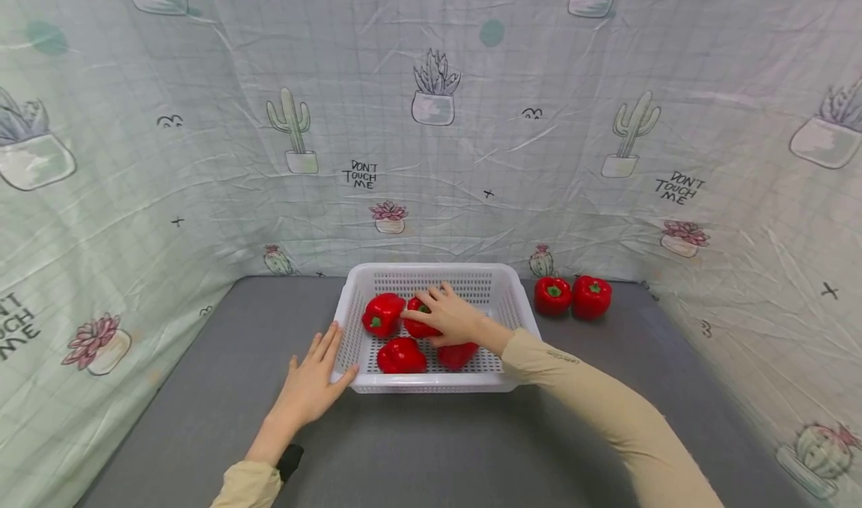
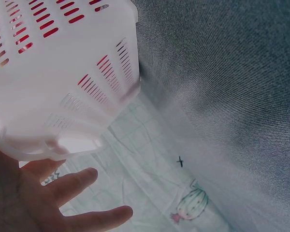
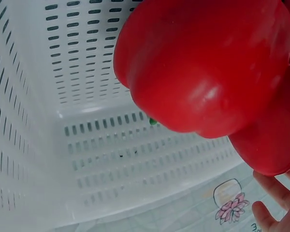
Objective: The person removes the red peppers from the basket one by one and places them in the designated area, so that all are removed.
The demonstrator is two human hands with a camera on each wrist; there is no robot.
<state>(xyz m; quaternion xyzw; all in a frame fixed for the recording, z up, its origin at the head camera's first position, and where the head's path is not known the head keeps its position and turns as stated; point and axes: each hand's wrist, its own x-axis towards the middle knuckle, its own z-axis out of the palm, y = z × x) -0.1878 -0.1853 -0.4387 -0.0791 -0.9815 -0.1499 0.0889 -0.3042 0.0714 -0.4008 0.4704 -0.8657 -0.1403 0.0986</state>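
A white slotted basket (image 1: pixel 431 270) stands on the grey table top with several red bell peppers in it. My right hand (image 1: pixel 444 315) reaches into it from the right and grips one red pepper (image 1: pixel 417 328) from above. Other peppers lie beside it at the left (image 1: pixel 382 313), front (image 1: pixel 401 356) and under my wrist (image 1: pixel 456 355). The right wrist view is filled by the held pepper (image 3: pixel 203 63), with another pepper (image 3: pixel 275 140) behind it and the basket wall (image 3: pixel 87 145). My left hand (image 1: pixel 313 377) lies open, its fingers against the basket's front left corner (image 2: pixel 53 96).
Two more red peppers (image 1: pixel 553 295) (image 1: pixel 591 296) sit on the table just right of the basket, near the back. Cactus-print cloth (image 1: pixel 431 156) walls the table at the back and both sides. The grey surface (image 1: pixel 431 448) stretches in front of the basket.
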